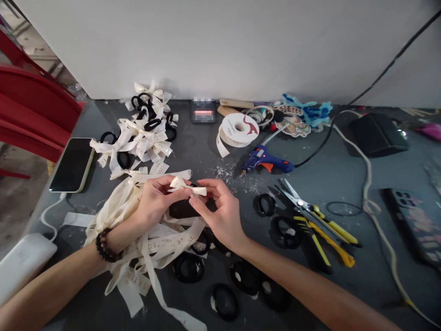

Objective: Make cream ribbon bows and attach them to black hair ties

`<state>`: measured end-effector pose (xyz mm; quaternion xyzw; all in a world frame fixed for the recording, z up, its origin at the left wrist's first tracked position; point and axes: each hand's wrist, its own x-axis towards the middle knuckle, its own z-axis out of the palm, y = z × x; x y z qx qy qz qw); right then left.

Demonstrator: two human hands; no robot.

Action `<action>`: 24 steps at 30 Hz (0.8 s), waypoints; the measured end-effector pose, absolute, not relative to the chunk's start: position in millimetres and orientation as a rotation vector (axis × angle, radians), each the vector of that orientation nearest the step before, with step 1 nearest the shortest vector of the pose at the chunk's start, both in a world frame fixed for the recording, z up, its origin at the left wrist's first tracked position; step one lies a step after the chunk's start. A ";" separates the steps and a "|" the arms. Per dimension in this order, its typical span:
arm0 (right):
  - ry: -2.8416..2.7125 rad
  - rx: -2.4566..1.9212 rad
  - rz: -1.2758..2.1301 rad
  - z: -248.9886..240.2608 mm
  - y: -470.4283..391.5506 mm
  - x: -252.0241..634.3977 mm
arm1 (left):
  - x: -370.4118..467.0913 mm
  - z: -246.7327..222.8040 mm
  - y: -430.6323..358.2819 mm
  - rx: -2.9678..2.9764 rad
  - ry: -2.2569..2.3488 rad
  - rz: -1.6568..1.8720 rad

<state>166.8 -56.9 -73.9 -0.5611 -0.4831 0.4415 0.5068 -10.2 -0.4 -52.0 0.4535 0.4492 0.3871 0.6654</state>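
Observation:
A small cream ribbon bow [179, 184] is pinched between my two hands above the table. My left hand [155, 202] has thumb and fingers closed on its left and middle part. Fingertips and thumb of my right hand [223, 214] close on its right end. A bit of something dark shows behind the bow, too hidden to name. Long loose strips of cream printed ribbon [165, 243] lie in a heap under my left forearm. Several black hair ties [189, 267] lie below my hands, some with white bits on them.
Finished-looking bows on black hair ties [143, 133] are piled back left. A ribbon spool [240, 128], blue glue gun [263, 159], scissors [306, 207] and yellow-black pliers [313, 243] lie to the right. Phones [73, 163] flank both sides; cables cross the table. A wall [220, 50] stands behind.

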 end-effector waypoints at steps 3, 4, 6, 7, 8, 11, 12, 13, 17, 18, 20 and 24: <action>-1.206 -1.348 1.076 -71.3 -58.1 167.8 | -12.0 -50.2 -0.5 1.101 1.028 0.838; -1.232 -1.342 1.069 -70.7 -58.2 168.6 | -12.7 -49.5 -0.3 1.122 1.024 0.825; -1.280 -1.313 1.062 -70.3 -57.5 170.4 | -13.8 -49.2 0.1 1.143 0.998 0.809; -1.299 -1.297 1.059 -70.5 -57.0 171.3 | -14.3 -49.7 0.3 1.144 0.980 0.807; -1.311 -1.286 1.053 -70.9 -56.4 172.0 | -14.8 -50.5 0.6 1.144 0.965 0.806; -1.311 -1.278 1.023 -71.9 -55.1 172.8 | -15.4 -53.3 1.1 1.147 0.937 0.822; -1.307 -1.276 1.020 -72.1 -54.9 172.6 | -15.4 -53.7 1.1 1.149 0.927 0.825; -1.300 -1.272 1.023 -72.1 -54.8 172.3 | -15.3 -53.9 1.0 1.149 0.913 0.822; -1.260 -1.268 1.029 -72.6 -55.0 170.9 | -14.4 -53.2 0.1 1.160 0.866 0.814; -1.235 -1.280 1.025 -73.1 -55.1 170.7 | -14.0 -53.2 -0.1 1.171 0.857 0.824; -1.183 -1.314 1.011 -74.1 -54.9 170.7 | -13.3 -53.5 -0.3 1.199 0.845 0.863; -1.219 -1.358 0.905 -73.5 -54.2 171.5 | -11.5 -52.0 -1.1 1.296 0.889 0.943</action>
